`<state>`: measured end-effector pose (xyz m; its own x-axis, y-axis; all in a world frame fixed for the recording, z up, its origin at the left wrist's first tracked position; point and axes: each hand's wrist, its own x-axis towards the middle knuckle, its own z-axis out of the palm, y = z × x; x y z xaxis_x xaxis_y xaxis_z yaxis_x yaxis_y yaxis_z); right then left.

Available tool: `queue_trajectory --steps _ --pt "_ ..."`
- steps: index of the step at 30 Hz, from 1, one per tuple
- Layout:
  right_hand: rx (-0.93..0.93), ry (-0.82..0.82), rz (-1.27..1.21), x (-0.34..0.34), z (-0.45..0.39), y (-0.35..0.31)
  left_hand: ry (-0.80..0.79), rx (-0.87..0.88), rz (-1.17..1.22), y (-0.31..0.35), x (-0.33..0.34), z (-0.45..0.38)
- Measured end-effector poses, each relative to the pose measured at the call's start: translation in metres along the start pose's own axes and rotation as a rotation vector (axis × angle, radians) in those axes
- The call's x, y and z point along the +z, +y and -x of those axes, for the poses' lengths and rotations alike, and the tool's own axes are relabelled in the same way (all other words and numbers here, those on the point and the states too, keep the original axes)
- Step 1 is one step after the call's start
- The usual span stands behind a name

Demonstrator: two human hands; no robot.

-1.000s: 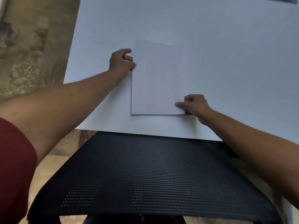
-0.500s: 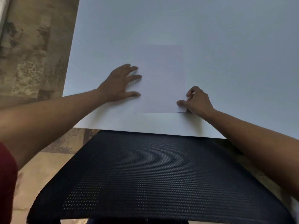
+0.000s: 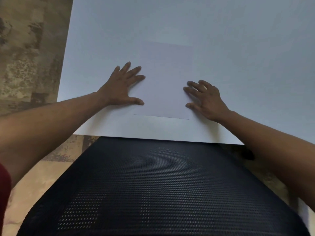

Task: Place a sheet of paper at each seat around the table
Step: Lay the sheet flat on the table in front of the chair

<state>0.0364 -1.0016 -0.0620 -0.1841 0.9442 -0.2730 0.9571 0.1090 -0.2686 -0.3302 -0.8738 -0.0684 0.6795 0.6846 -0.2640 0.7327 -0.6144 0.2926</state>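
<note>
One sheet of paper [image 3: 166, 80] is laid flat on the white table [image 3: 238, 48], squarely in front of the black mesh chair back [image 3: 153, 184] and a little in from the table's near edge. It is flanked by both hands: the left hand [image 3: 121, 87] is spread flat with straight fingers, its fingertips and thumb touching the sheet's left edge, and the right hand [image 3: 204, 97] is relaxed and uncurled, fingertips resting at the right edge. Nothing is gripped by either hand.

The step in hand is judged to be the final squaring of the sheet at this seat. It is best done with light, even pressure from both sides, so that the lower edge is kept parallel to the table's edge (a one-sided push would skew it), and the hands should be lifted straight up so the sheet is not dragged.

Ample bare tabletop is seen beyond and to the right; on the left the table's edge lies near, with patterned floor [image 3: 25, 57] past it.
</note>
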Motion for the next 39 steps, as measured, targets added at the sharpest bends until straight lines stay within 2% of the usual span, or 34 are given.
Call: queue_trajectory --steps 5,10,15,23,39 --pt "0.006 0.033 -0.026 -0.008 -0.015 0.008 0.089 -0.007 -0.035 -0.01 -0.003 -0.008" --pt "0.018 0.048 -0.085 -0.012 -0.017 0.008 0.048 -0.053 -0.058 -0.006 -0.009 -0.012" --pt "-0.026 -0.001 -0.108 -0.001 -0.007 0.011 0.062 -0.063 0.057 -0.003 -0.01 -0.007" --pt "0.012 0.032 -0.137 0.004 -0.013 0.013 -0.029 -0.035 -0.047 -0.006 -0.015 -0.01" --pt "-0.015 0.077 -0.092 0.007 -0.017 0.017 -0.031 -0.012 -0.103 -0.014 -0.012 -0.014"
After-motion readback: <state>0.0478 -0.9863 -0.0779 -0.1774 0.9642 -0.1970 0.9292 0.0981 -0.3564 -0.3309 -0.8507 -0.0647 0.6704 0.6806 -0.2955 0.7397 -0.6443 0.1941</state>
